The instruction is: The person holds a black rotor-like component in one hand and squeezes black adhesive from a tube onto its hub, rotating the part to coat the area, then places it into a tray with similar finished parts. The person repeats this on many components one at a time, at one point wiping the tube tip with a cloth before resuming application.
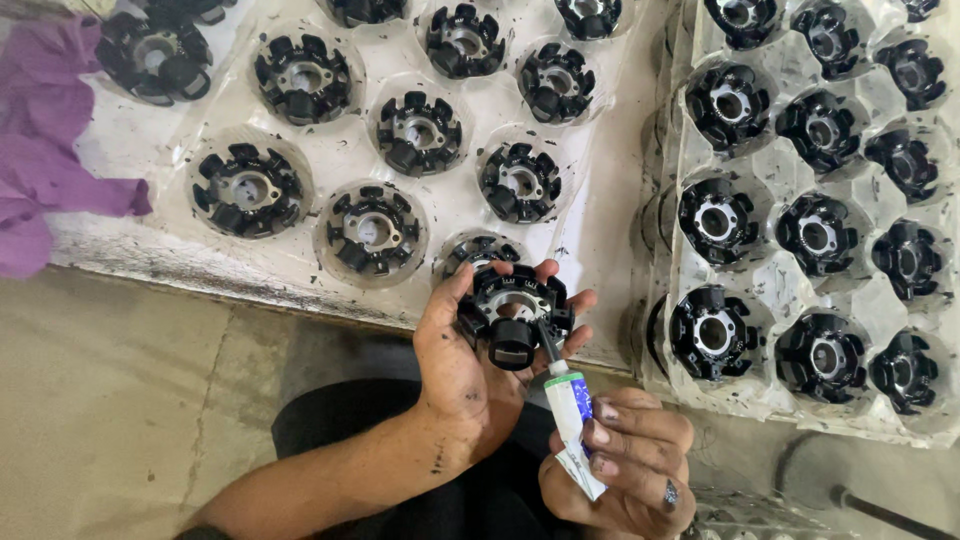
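Observation:
My left hand holds a black round stator core with radial poles and a silver centre ring, cupped in the fingers just below the table edge. My right hand grips a small white tube with green and blue marks. The tube's thin black nozzle touches the lower right side of the held core. Both hands are smudged with dark grime.
A white tray on the table holds several identical black cores in round pockets. A clear plastic tray with several more cores lies at the right. Purple cloth sits at the left. The concrete floor lies below.

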Available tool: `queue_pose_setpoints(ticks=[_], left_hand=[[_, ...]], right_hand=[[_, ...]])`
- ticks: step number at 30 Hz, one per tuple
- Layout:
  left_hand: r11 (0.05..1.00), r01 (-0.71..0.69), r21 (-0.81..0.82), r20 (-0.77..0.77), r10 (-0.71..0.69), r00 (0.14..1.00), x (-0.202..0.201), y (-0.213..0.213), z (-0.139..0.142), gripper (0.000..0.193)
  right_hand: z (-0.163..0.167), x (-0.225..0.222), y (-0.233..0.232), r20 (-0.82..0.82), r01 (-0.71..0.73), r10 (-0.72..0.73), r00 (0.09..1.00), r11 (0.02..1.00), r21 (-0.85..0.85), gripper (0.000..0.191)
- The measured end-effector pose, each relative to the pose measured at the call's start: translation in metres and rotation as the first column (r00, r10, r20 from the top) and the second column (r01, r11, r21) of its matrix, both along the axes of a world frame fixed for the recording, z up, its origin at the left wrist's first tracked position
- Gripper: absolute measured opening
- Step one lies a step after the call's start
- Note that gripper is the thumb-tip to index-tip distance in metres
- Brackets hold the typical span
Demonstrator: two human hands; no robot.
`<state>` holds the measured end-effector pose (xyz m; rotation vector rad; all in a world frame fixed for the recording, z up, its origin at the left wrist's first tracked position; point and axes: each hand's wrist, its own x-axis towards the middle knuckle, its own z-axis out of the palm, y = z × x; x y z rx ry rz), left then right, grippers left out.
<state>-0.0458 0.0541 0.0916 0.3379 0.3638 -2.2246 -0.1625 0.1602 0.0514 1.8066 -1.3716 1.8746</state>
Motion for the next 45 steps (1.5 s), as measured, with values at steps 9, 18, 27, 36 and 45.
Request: queue_pose_setpoints(ticks=[9,18,27,36,45], left_hand=[[0.999,-0.002,0.032,0.098,-0.002,0.995,-0.002,-0.001,0.001,0.031],[0.999,-0.040,0.011,0.052,0.039,0.998,-0.004,-0.003,-0.003,0.033],[0.993,-0.086,-0.085,-0.135,0.074,0.988,0.006,-0.015,-0.008,0.070],[0.716,-0.105,-0.690,0.097,0.234,0.967,0.022,-0.013,-0.005,0.059],[0.409,0.085,-0.909,0.272,0.426,0.863,0.037,-0.009,0.009,0.045]], right_hand=[[0.002,0.004,0.000,0.073,-0.018,0.020,0.997,0.999,-0.030,0.045],[0.013,-0.001,-0.004,0.048,-0.042,0.038,0.998,0.996,0.085,0.040],[0.010,0.006,-0.011,0.474,0.043,0.092,0.876,0.963,-0.266,0.043],[-0.005,0.000,0.006,0.479,0.014,0.117,0.870,0.965,-0.260,0.034],[-0.018,-0.002,0.015,0.189,0.140,-0.093,0.978,0.958,-0.252,0.042]])
